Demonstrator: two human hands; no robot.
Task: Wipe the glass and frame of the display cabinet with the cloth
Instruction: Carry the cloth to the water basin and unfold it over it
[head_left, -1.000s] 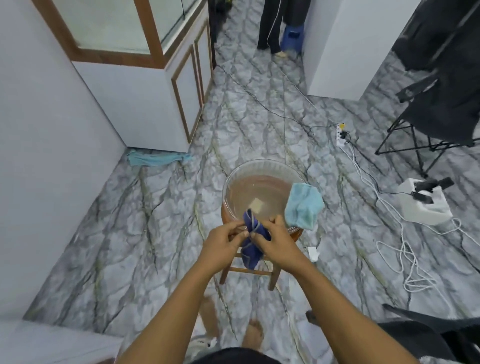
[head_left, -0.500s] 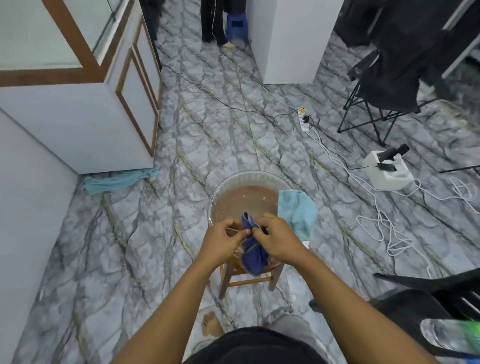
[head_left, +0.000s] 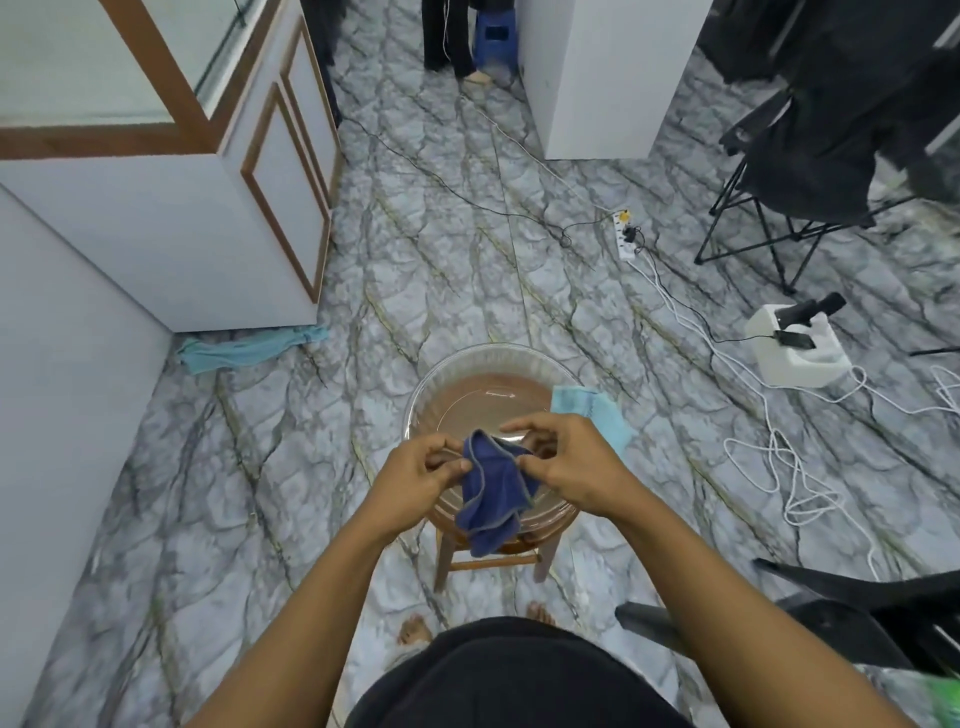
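A dark blue cloth (head_left: 491, 488) hangs between my two hands over the near rim of a clear basin (head_left: 441, 379) of water. My left hand (head_left: 415, 475) pinches its left edge and my right hand (head_left: 566, 467) pinches its right edge. The cloth is partly spread, its lower end drooping below the basin. The display cabinet (head_left: 171, 171), white with brown wooden frame and glass panes, stands at the upper left, well away from my hands.
The basin sits on a small wooden stool (head_left: 488, 558). A light blue cloth (head_left: 592, 413) drapes over its right rim; another (head_left: 249, 348) lies by the cabinet's foot. Cables and a power strip (head_left: 626, 239) cross the floor at right. A white box (head_left: 795, 348) and black chairs stand right.
My hands have moved apart and opened the bunched blue cloth wider. The view has shifted, so the cabinet sits further left and closer.
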